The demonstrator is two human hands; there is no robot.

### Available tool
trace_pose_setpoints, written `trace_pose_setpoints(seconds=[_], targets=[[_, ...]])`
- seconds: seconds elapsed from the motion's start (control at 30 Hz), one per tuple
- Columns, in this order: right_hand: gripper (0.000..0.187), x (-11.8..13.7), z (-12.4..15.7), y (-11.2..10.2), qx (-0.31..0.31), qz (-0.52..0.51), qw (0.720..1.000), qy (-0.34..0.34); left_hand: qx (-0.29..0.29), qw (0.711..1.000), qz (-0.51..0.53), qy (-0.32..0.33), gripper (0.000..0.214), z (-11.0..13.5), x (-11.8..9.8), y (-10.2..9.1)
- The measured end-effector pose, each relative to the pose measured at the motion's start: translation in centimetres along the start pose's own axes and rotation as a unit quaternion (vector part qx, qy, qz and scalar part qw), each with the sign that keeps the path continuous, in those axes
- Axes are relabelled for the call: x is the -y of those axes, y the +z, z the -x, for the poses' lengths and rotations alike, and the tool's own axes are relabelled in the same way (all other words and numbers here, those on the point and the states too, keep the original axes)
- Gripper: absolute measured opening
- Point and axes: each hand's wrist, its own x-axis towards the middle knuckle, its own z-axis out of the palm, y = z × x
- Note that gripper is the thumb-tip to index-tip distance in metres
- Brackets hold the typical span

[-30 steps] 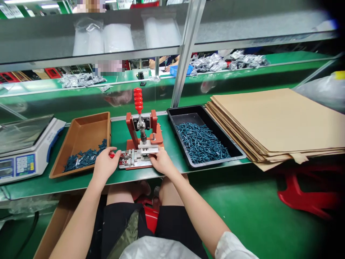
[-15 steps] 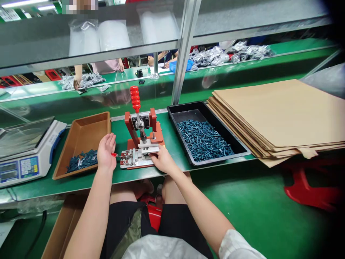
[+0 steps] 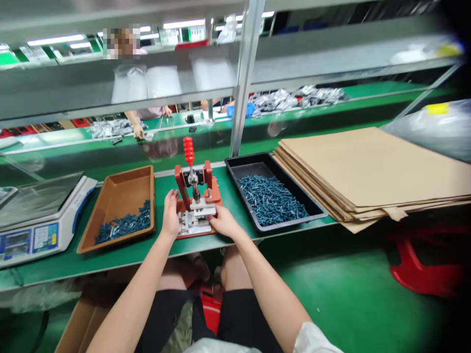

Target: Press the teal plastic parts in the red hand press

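L hand (image 3: 170,214) is standing open, palm turned inward and fingers up, right beside the L edge of the steel jig (image 3: 192,221); can't tell if it's touching. R hand (image 3: 224,221) is resting on the jig's front edge w/ fingers (image 3: 218,212) curled, but can't tell if it's clamped on anything. Jig is sitting on the red toggle press (image 3: 177,179), on the green counter (image 3: 125,260) btwn 2 trays. Press's red handle (image 3: 189,151) is pointing up, and its ram (image 3: 196,192) is above the jig. Brown tray (image 3: 121,189) on L is holding a low pile of blue-green plastic parts (image 3: 125,225); black tray (image 3: 243,196) on R is holding a bigger heap of blue-green parts (image 3: 272,201). Digital scale (image 3: 40,230) is sitting further L, cardboard sheets (image 3: 368,166) further R. For good work here, fingers need keeping clear of the ram, w/ jig held square on the base. Beyond the shelf, a co-worker's hand (image 3: 138,131) is reaching near silver bags (image 3: 110,128).
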Motion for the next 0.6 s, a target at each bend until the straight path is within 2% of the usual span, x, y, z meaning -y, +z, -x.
trace_pose_setpoints(seconds=[0.07,0.17,0.23,0.3,0.37,0.47,0.6], targets=[[0.029,0.4,-0.1,-0.1,0.010,-0.009,1.000,0.008,-0.049,0.998,0.033,0.004,0.050,-0.8,-2.0,0.0],[0.036,0.7,-0.3,-0.1,0.024,-0.046,0.999,0.006,-0.062,0.990,0.055,0.117,0.048,-2.3,-6.8,0.8],[0.038,0.6,-0.4,-0.1,0.038,-0.058,0.998,-0.001,-0.021,0.981,0.086,0.172,0.051,-3.0,-10.8,1.6],[0.037,0.4,-0.5,-0.1,0.046,-0.052,0.998,-0.005,0.033,0.975,0.111,0.192,0.055,-3.1,-14.4,2.3],[0.034,0.2,-0.5,-0.2,0.046,-0.046,0.998,-0.011,0.072,0.972,0.107,0.197,0.051,-2.4,-16.8,2.9],[0.030,0.5,-0.4,-0.2,0.059,-0.057,0.996,-0.032,0.099,0.970,0.045,0.219,0.032,-0.5,-17.2,3.2],[0.029,1.1,-0.4,-0.3,0.064,-0.068,0.995,-0.031,0.040,0.958,0.007,0.285,0.024,1.9,-14.2,3.5]])
